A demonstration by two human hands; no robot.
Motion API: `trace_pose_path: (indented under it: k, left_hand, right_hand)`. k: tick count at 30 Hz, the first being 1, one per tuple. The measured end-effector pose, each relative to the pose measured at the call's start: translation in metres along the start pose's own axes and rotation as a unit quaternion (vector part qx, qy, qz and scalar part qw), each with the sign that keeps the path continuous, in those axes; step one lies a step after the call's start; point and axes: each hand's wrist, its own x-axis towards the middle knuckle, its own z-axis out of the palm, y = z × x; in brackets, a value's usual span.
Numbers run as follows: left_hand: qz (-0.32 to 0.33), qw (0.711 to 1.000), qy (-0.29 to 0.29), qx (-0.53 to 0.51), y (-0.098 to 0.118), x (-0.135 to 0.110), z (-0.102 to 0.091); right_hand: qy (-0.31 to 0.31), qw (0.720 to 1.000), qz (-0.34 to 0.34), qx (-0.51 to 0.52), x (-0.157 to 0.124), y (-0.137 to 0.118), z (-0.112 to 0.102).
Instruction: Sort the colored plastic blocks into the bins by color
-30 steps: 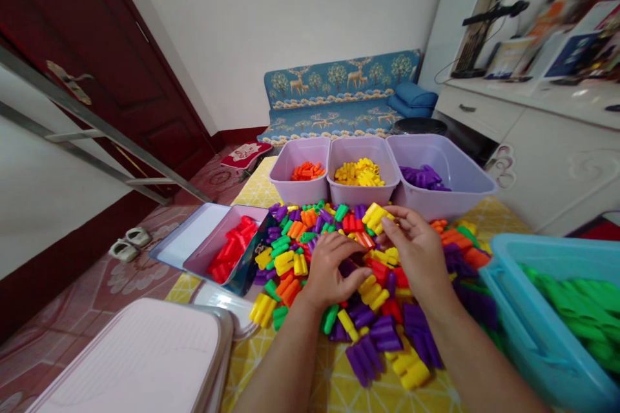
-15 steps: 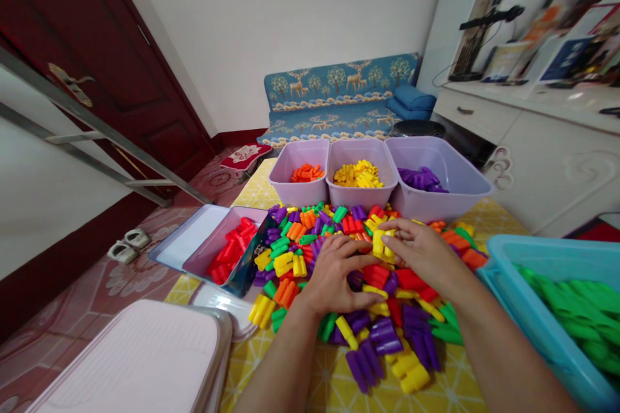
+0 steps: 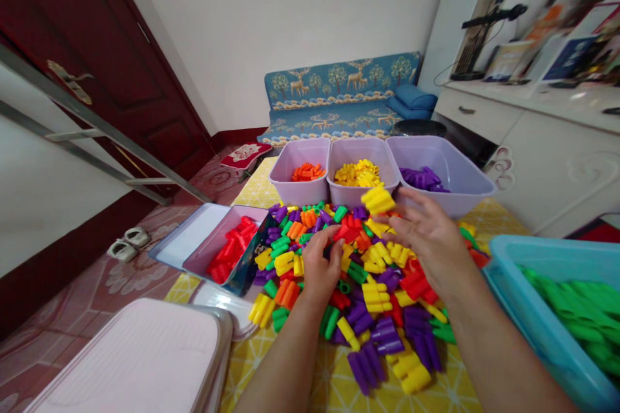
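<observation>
1. Head view: right fingers (image 3: 417,206) are spread wide and grip nothing. A blurred yellow block (image 3: 378,200) sits just beyond their tips, in front of the yellow bin (image 3: 361,195).
2. Left fingers (image 3: 323,239) curl down onto the pile (image 3: 378,310), touching red and yellow blocks; I cannot tell whether they grip one.
3. Right hand (image 3: 431,245) hovers over the pile's far side; left hand (image 3: 317,268) rests near its middle.
4. Bins, named by contents: orange bin (image 3: 295,192) and purple bin (image 3: 467,174) flank the yellow; red bin (image 3: 213,242) stands left, green bin (image 3: 533,316) right.
5. Sorting looks partly done: every bin holds one colour, but a large mixed heap covers the table (image 3: 329,381).
</observation>
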Motion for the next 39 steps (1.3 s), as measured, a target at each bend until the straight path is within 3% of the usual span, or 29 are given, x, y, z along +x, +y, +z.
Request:
trace_pose_path:
  k: [3,5,7,9,11,13,15,23,28,32,34,39]
  left_hand:
    - [-0.022,1.0,0.016,-0.004,-0.001,0.0,0.0]
    - [-0.032,0.999,0.022,-0.006,-0.001,-0.001,0.0]
    - [-0.034,0.999,0.025,-0.006,-0.001,-0.001,0.0]
    - [-0.031,0.999,0.026,-0.007,0.0,0.0,0.0]
    - [-0.033,0.999,0.025,-0.01,0.0,0.0,0.0]
    - [-0.042,0.999,0.021,-0.017,0.0,0.0,0.0]
    - [-0.053,0.998,0.017,-0.029,-0.001,0.0,0.001]
    - [-0.087,0.979,0.048,-0.176,0.001,0.0,0.002]
    - [-0.088,0.971,0.04,-0.219,0.002,0.0,0.002]
    - [-0.101,0.967,0.071,-0.224,-0.001,0.003,0.002]
    - [-0.106,0.968,0.078,-0.212,-0.002,0.003,0.002]
    - [-0.1,0.983,0.045,-0.147,-0.005,0.001,0.0]
  right_hand:
    - [0.043,0.993,-0.076,0.074,0.003,0.002,0.003]
    - [0.031,0.997,-0.07,0.014,0.005,0.009,0.002]
    - [0.024,0.992,-0.064,-0.108,0.008,0.021,0.0]
    - [0.028,0.961,-0.086,-0.263,0.01,0.035,-0.002]
    - [0.026,0.912,-0.119,-0.392,0.012,0.048,-0.003]
    - [0.012,0.877,-0.136,-0.461,0.012,0.057,-0.003]
    - [-0.007,0.863,-0.144,-0.484,0.012,0.061,-0.001]
    - [-0.079,0.887,-0.161,-0.425,0.002,0.048,0.021]
    - [-0.076,0.876,-0.166,-0.446,-0.005,0.044,0.031]
    - [-0.122,0.861,-0.131,-0.476,-0.008,0.039,0.03]
    - [-0.134,0.876,-0.108,-0.451,-0.01,0.039,0.031]
    - [-0.061,0.926,-0.095,-0.361,-0.009,0.045,0.035]
